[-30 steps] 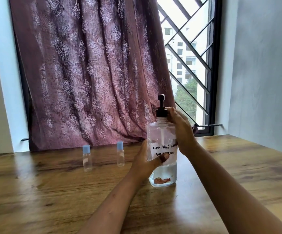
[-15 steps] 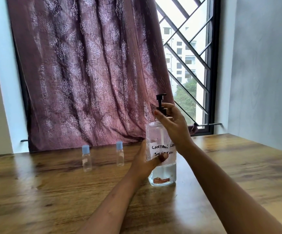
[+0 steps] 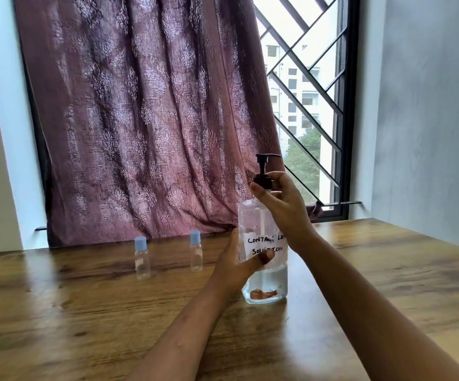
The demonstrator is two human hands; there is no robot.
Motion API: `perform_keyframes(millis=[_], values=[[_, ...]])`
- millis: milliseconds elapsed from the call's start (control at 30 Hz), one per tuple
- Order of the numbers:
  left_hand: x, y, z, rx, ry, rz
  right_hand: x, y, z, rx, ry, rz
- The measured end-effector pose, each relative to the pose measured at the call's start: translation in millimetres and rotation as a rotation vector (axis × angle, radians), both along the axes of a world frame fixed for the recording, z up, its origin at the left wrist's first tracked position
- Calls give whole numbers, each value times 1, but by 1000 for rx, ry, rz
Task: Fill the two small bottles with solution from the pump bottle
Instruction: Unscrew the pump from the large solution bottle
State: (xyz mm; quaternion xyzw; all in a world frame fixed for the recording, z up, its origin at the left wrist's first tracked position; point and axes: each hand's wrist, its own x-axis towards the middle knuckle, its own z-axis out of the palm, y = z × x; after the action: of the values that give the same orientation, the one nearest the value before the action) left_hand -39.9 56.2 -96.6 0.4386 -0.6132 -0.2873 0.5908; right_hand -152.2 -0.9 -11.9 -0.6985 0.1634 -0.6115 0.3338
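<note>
In the head view we see the tall clear plastic pump bottle (image 3: 266, 284) with a handwritten white label standing on the brown wooden table (image 3: 85, 312), with liquid only in its lower part. Our left hand (image 3: 239, 262) grips its body, thumb curled over the label and the fingers hidden behind. Our right hand (image 3: 283, 207) pinches the black collar (image 3: 263, 180) under the black pump head (image 3: 264, 163) between thumb and fingertips. Since a second ago the spout has swung round to point right, so we judge the top is being twisted, either unlocking or coming off. The small clear blue-capped bottle on the left (image 3: 142, 261) and the small clear blue-capped bottle on the right (image 3: 196, 253) stand apart to the left, capped and seemingly empty: filling has not begun
</note>
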Motion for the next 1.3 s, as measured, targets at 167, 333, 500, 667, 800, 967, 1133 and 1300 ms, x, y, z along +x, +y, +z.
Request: perform_keyframes(millis=[167, 333, 500, 667, 800, 967, 1133, 1300], values=[[1, -1, -1, 3, -10, 4, -6, 0, 3, 155, -128, 221], [0, 1, 0, -1, 0, 2, -2, 3, 2, 66, -46, 104], [0, 0, 0, -6, 6, -1, -5, -2, 3, 90, -41, 152], [1, -2, -1, 3, -3, 1, -6, 1, 3, 90, -78, 184], [0, -2, -2, 0, -7, -10, -2, 2, 3, 1, 28, -15], [0, -5, -3, -8, -29, -9, -3, 1, 6, -12, 27, -34], [-3, -8, -5, 21, -106, 124, -11, 4, 21, -63, -43, -15], [-3, -10, -4, 67, -239, 248, -14, 4, 43, -13, -101, -42]])
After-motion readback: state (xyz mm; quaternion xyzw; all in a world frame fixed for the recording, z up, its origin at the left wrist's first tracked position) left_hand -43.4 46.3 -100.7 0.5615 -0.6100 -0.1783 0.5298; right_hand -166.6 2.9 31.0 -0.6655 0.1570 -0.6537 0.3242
